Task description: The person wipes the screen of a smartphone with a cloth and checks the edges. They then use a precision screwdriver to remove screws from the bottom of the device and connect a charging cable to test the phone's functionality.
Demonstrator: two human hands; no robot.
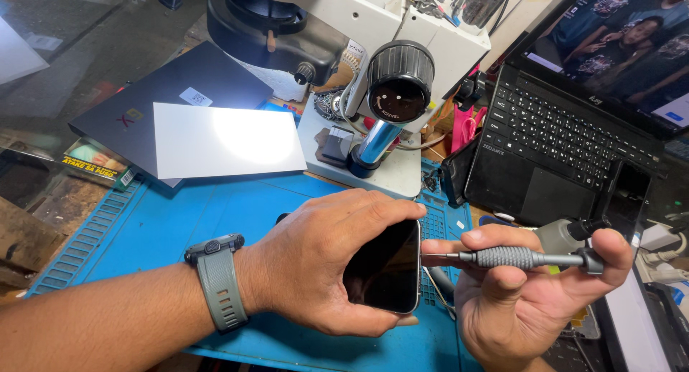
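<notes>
My left hand [326,261], with a grey watch [217,279] on its wrist, grips a black smartphone [387,268] by its edges, screen up, above the blue work mat [201,214]. My right hand [535,293] holds a grey precision screwdriver [524,258] level, index finger on its end cap. The driver's tip points left and meets the phone's right edge, next to my left fingertips.
A white microscope [391,78] stands behind the mat. A white panel [226,139] lies on a closed dark laptop [179,92] at the left. An open black laptop [574,121] sits at the right, with a small dark phone [626,194] leaning on it.
</notes>
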